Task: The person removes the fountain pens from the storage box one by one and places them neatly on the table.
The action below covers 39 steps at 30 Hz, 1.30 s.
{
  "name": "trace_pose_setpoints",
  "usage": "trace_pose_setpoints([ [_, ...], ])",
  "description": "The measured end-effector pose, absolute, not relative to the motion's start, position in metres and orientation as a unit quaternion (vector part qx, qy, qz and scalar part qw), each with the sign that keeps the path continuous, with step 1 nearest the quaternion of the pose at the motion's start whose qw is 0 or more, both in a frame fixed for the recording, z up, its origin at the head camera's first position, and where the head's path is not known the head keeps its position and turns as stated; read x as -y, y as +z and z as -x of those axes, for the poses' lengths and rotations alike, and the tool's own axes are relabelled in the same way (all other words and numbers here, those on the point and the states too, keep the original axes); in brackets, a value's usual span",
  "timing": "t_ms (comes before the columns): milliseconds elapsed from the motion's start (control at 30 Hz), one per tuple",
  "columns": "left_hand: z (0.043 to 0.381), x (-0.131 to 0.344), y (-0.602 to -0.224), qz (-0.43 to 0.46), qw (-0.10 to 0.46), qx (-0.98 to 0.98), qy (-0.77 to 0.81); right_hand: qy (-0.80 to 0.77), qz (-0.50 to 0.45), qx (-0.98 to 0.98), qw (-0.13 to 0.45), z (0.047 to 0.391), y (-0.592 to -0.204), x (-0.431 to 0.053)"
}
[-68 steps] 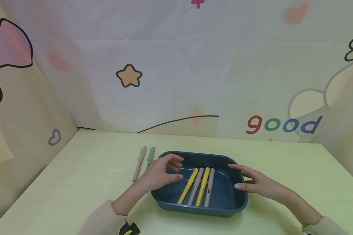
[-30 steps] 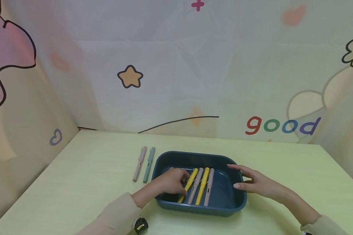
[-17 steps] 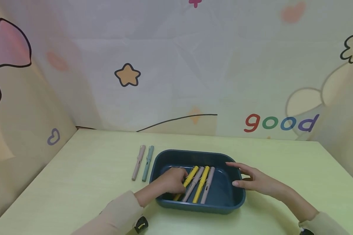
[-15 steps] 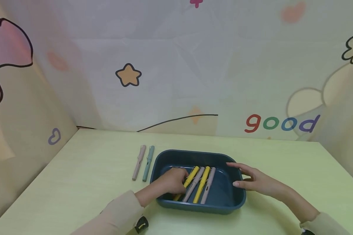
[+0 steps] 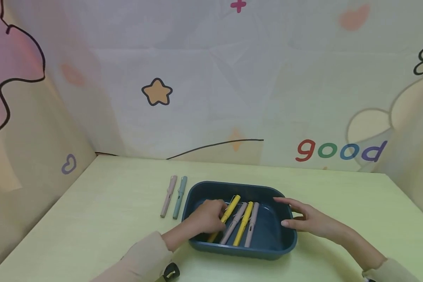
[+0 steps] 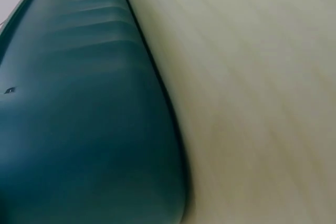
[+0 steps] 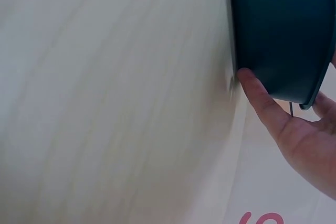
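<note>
In the head view my left hand [image 5: 208,217] reaches into a dark blue plastic box [image 5: 239,253] and pinches the leftmost yellow pen [image 5: 233,204], whose cap end is tipped up. My fingers hide part of its barrel. Beside it lie a grey pen [image 5: 237,219], a second yellow pen [image 5: 246,219] and another grey pen [image 5: 253,221], side by side on the box floor. My right hand [image 5: 310,221] grips the box's right wall, index finger and thumb over the rim; in the right wrist view one finger [image 7: 262,100] lies along its outer side.
Left of the box, a pinkish-grey pen [image 5: 168,197] and a teal pen [image 5: 180,197] lie on the pale table [image 5: 102,207]. The left wrist view shows just the box's outer wall [image 6: 100,103] and the tabletop. A printed cloth [image 5: 211,98] stands behind the table.
My left hand has gone from above the box's left side down to the leftmost yellow pen, taken hold of it and raised it slightly. My right hand stays at the box.
</note>
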<state>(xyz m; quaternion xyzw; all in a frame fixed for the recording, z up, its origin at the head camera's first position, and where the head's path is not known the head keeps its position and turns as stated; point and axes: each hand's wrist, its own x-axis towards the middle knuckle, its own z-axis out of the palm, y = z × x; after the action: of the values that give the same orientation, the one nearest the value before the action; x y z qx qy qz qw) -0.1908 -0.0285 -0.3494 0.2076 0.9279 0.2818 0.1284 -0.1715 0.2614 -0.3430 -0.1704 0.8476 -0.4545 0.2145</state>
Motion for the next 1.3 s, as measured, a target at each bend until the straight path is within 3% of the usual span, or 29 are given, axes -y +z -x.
trace_pose_setpoints([
  [900,0.191,0.057,-0.330,-0.193,0.060,-0.866,0.458,-0.463,0.165,-0.845,0.209,0.171,-0.345,-0.260],
  [1300,0.193,0.077,-0.319,-0.144,0.054,-0.849,0.506,-0.454,0.166,-0.851,0.206,0.168,-0.344,-0.260],
])
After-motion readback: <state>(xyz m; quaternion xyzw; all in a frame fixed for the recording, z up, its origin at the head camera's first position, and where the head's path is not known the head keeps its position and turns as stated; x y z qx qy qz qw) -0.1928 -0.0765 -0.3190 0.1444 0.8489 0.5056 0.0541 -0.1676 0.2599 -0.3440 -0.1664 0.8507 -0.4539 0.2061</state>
